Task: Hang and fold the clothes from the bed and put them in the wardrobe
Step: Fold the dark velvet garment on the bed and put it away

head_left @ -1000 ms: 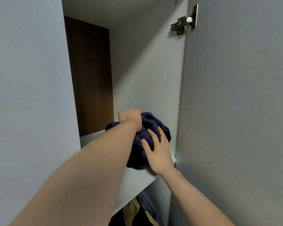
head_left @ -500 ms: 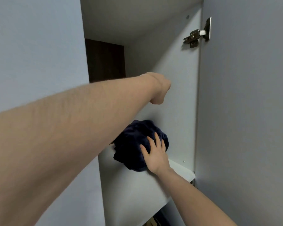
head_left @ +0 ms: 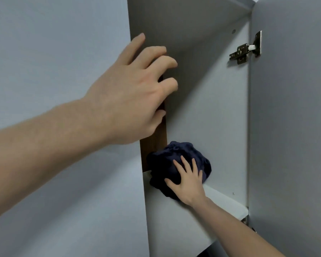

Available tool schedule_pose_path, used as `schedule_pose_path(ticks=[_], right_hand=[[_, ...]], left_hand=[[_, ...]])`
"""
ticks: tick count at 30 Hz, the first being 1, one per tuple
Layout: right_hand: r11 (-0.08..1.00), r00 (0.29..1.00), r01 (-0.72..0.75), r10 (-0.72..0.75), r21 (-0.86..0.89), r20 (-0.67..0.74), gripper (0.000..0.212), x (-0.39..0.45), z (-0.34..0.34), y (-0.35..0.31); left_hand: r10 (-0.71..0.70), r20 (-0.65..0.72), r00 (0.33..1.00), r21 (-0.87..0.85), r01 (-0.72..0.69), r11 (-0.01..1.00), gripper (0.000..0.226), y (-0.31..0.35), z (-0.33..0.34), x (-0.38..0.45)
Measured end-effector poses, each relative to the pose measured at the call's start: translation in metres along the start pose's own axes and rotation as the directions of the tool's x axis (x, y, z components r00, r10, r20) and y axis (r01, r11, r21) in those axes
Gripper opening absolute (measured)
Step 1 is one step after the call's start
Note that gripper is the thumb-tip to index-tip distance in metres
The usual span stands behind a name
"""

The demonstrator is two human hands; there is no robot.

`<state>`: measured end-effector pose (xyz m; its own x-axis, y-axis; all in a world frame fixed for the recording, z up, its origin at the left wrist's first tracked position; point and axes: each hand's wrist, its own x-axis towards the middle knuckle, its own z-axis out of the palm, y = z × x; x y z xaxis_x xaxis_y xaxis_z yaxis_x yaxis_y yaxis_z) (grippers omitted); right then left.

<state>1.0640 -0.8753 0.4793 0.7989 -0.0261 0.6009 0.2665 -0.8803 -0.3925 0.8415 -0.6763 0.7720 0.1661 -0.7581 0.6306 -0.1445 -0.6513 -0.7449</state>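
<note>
Fingers [head_left: 183, 164] of the right hand [head_left: 186, 184] press flat on the dark bundle [head_left: 165, 164] at the shelf edge [head_left: 226, 203]; left hand [head_left: 130, 93] spread loose

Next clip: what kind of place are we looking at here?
Most likely the inside of a wardrobe, upper part, in a home. A white shelf holds a bundled dark blue garment, a metal hinge carries the open door, and the right hand presses the garment.

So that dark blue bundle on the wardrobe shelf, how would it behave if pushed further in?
The dark blue bundle looks soft and crumpled, so it would probably squash rather than slide stiffly. The right hand presses flat on it, suggesting it may loosen or unfold once let go. It seems light, unlikely to roll.
</note>
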Motion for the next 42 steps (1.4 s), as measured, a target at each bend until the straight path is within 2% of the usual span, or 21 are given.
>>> schedule_pose_path(ticks=[3, 6, 9, 18, 23, 25, 30, 32, 34, 37, 39, 42], right_hand=[[0.999, 0.998, -0.043, 0.042, 0.007, 0.039, 0.078, 0.011, 0.006, -0.003], [0.998, 0.996, -0.063, 0.062, 0.019, 0.069, 0.076, 0.026, 0.015, -0.010], [0.997, 0.992, -0.076, 0.073, 0.022, 0.104, 0.075, 0.039, 0.027, -0.016], [0.995, 0.975, -0.102, 0.104, -0.019, 0.196, 0.077, 0.065, 0.051, -0.019], [0.996, 0.967, -0.090, 0.090, -0.012, 0.239, 0.082, 0.070, 0.044, -0.022], [0.998, 0.975, -0.064, 0.058, 0.022, 0.215, 0.083, 0.065, 0.039, -0.022], [0.996, 0.999, 0.005, -0.010, 0.088, 0.050, 0.079, 0.041, 0.017, -0.025], [0.994, 1.000, 0.011, -0.014, 0.111, 0.028, 0.076, 0.032, 0.005, -0.027], [0.980, 0.999, -0.008, 0.000, 0.201, 0.043, 0.076, 0.020, -0.011, -0.029], [0.951, 0.995, -0.052, 0.023, 0.305, 0.099, 0.077, -0.002, -0.039, -0.035], [0.928, 0.990, -0.077, 0.029, 0.366, 0.135, 0.075, -0.021, -0.061, -0.041], [0.880, 0.990, -0.130, 0.092, 0.457, 0.104, 0.067, -0.059, -0.093, -0.043]], left_hand=[[-0.043, -0.029, 0.999, 0.010, 0.043, 0.999, 0.047, -0.006, -0.006, -0.022], [-0.069, 0.002, 0.998, 0.017, 0.069, 0.997, 0.048, -0.007, -0.009, -0.029], [-0.052, 0.041, 0.998, 0.052, 0.049, 0.997, 0.045, -0.005, -0.007, -0.029], [-0.043, 0.046, 0.998, 0.073, 0.040, 0.997, 0.043, -0.001, -0.003, -0.029], [-0.045, 0.089, 0.995, 0.070, 0.039, 0.997, 0.044, -0.002, -0.006, -0.028], [-0.043, 0.103, 0.994, 0.062, 0.037, 0.997, 0.044, -0.001, -0.007, -0.029], [-0.048, 0.104, 0.993, 0.019, 0.047, 0.999, 0.040, 0.000, -0.010, -0.030], [-0.041, 0.093, 0.995, -0.049, 0.046, 0.998, 0.039, -0.002, -0.014, -0.030], [-0.058, 0.056, 0.997, -0.212, 0.068, 0.975, 0.036, 0.001, -0.018, -0.033], [-0.111, 0.013, 0.994, -0.468, 0.104, 0.878, 0.035, 0.022, -0.021, -0.046], [-0.115, 0.030, 0.993, -0.563, 0.112, 0.819, 0.037, 0.046, -0.019, -0.057], [-0.119, 0.080, 0.990, -0.693, 0.141, 0.707, 0.040, 0.085, -0.011, -0.071]])
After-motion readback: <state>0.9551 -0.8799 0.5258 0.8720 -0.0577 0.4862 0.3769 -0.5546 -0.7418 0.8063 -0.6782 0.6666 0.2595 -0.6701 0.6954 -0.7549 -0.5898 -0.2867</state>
